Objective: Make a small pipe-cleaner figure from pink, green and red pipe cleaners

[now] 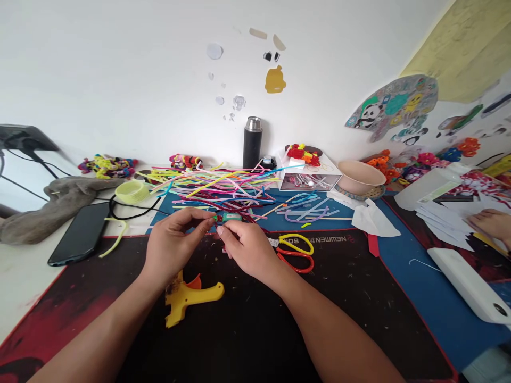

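Between my two hands is a small piece of red and green pipe cleaner [217, 218], partly covered by the fingers. The thumb and fingers of my left hand [175, 234] pinch its left end. My right hand [247, 244] is closed on it from the right, its fingertips almost meeting the left ones. Just right of the right hand lie scissors [297, 252] with yellow and red handles. Below the hands, a yellow hot glue gun [194, 298] rests on the black mat. Behind them spreads a pile of colourful pipe cleaners [215, 183].
A black phone [82, 234] and a yellow-green roll [131, 191] lie left. Behind stand a black thermos [252, 143], a white box [311, 173] and a beige bowl [361, 178]. At right are a white device [467, 284], paper sheets and another person's hand [491, 223].
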Demonstrator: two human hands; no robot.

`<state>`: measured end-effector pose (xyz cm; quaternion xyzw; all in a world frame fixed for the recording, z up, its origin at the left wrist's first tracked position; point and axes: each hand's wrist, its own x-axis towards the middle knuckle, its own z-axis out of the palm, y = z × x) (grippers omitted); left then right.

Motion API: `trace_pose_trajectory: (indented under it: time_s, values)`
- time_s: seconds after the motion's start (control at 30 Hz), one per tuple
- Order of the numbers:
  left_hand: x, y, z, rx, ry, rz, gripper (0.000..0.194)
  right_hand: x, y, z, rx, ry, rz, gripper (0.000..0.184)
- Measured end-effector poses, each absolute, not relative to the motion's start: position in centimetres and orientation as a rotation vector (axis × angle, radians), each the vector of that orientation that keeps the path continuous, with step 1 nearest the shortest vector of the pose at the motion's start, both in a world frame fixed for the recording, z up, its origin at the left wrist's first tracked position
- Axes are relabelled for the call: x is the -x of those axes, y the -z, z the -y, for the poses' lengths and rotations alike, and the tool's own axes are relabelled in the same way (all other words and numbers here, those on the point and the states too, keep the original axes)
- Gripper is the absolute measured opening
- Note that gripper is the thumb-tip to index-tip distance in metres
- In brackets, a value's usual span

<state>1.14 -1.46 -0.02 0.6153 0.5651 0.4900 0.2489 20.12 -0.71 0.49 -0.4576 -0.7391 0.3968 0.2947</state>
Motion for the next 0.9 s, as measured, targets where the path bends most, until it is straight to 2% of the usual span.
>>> trace_pose_trajectory:
  time_s: [0.2, 0.37, 0.63, 0.9]
  values:
    - [-0.9, 0.0, 1.3, -1.901, -1.333, -1.648, 0.013, -20.2, -0.9, 0.9, 1.126, -1.030, 1.996, 0.017]
    - [-1.2, -0.4, 1.4, -2.031, -1.332, -1.603, 0.013, -20.7, -1.1, 0.6, 1.175, -0.821, 2.067, 0.023]
    - [-1.2, 0.1, 1.3, -2.100, -1.241, -1.512, 0.017, -21.3, -0.4, 0.2, 1.221, -0.522, 2.150, 0.020]
    - [-1.5, -0.3, 1.6, -1.960, -1.095, -1.350, 0.016, -21.8, -0.6, -0.3, 1.225, -0.570, 2.006, 0.014]
